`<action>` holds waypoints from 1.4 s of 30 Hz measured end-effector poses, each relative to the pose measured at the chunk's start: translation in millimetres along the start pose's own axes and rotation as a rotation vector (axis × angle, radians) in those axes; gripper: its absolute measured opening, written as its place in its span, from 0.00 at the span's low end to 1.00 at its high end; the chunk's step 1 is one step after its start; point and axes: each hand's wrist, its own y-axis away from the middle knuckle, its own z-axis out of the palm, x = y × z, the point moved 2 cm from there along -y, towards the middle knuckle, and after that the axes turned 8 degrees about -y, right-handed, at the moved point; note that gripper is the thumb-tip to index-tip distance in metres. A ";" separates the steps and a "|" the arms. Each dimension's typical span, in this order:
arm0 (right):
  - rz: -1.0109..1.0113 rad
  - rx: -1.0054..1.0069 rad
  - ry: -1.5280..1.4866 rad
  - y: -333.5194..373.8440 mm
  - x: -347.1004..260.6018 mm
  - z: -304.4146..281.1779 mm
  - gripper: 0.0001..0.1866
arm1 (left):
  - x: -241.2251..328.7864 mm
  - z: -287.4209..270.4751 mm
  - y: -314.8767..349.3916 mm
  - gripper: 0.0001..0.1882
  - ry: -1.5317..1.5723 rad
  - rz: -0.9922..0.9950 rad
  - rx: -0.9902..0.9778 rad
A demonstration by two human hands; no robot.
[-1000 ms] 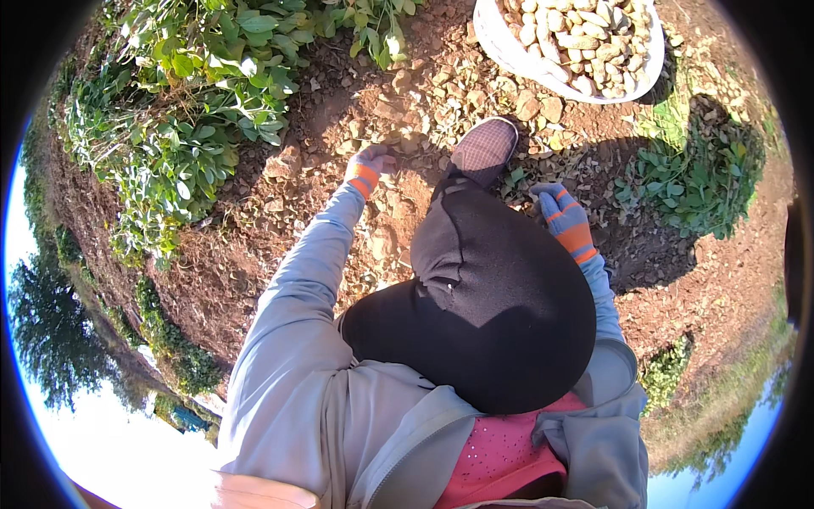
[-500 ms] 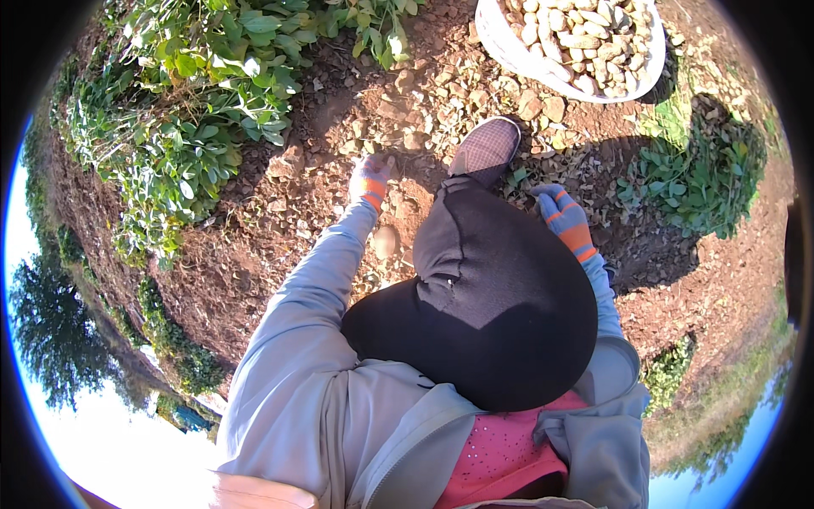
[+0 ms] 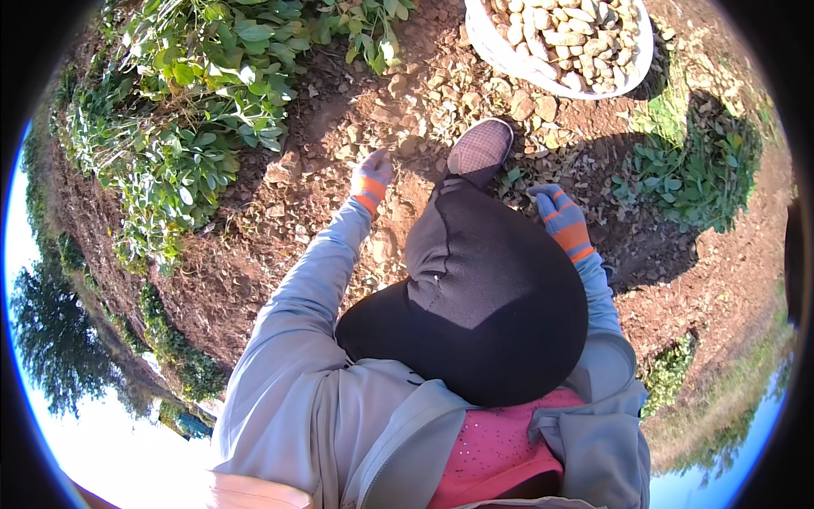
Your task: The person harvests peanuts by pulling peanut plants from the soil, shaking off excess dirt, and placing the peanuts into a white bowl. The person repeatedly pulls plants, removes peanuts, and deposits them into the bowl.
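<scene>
Both of my hands wear grey gloves with orange bands. My left hand (image 3: 371,176) is low over the stony soil, left of my shoe (image 3: 482,148). Its fingers are drawn together at the tips, and anything between them is too small to make out. On the other side of my bent, dark-clad knee (image 3: 500,280), my right hand (image 3: 560,216) is down close to the shaded ground. The fingers of that hand curl inward, and their undersides are hidden. Ahead stands a white tub (image 3: 530,72) holding many unshelled peanuts (image 3: 572,38).
Leafy green plants (image 3: 195,136) fill the left side. A heap of cut leafy plants (image 3: 699,174) lies at the right, beyond my right hand. Reddish soil with stones (image 3: 424,97) and dry leaves spreads between them.
My left hand has tilted up slightly, with its fingertips shifting a little. My right hand stays in nearly the same place beside the knee. The whole view has shifted slightly.
</scene>
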 end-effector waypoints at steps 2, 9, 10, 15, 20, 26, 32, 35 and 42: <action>0.033 -0.023 -0.030 -1.6 -0.4 1.3 0.09 | 18.6 0.9 4.5 0.15 0.081 0.003 -0.116; 0.078 -0.023 -0.130 -3.8 0.6 4.8 0.09 | 78.8 20.1 22.5 0.15 0.160 -0.118 -0.185; 0.067 -0.018 -0.119 -3.6 2.6 4.9 0.09 | 85.1 22.6 24.4 0.16 0.161 -0.104 -0.198; 0.007 -0.009 -0.027 -4.0 5.3 4.4 0.09 | 106.8 23.8 23.8 0.18 0.153 -0.137 -0.306; 0.042 -0.034 0.016 -5.2 -3.0 1.7 0.10 | 167.7 11.7 33.4 0.15 0.010 0.060 -0.294; 0.045 -0.028 -0.008 -4.2 -0.3 2.3 0.10 | 289.0 14.8 50.0 0.09 0.241 0.280 -0.279; 0.047 -0.020 -0.047 -0.7 -7.9 -0.6 0.10 | 343.3 29.6 37.5 0.16 0.174 0.555 -0.287; 0.008 -0.006 -0.032 -2.8 -4.5 -3.3 0.10 | 333.1 35.8 36.0 0.14 0.001 0.669 -0.141; -0.054 0.014 -0.130 -15.3 -32.2 -5.5 0.10 | 326.9 73.1 56.7 0.12 -0.510 1.018 0.071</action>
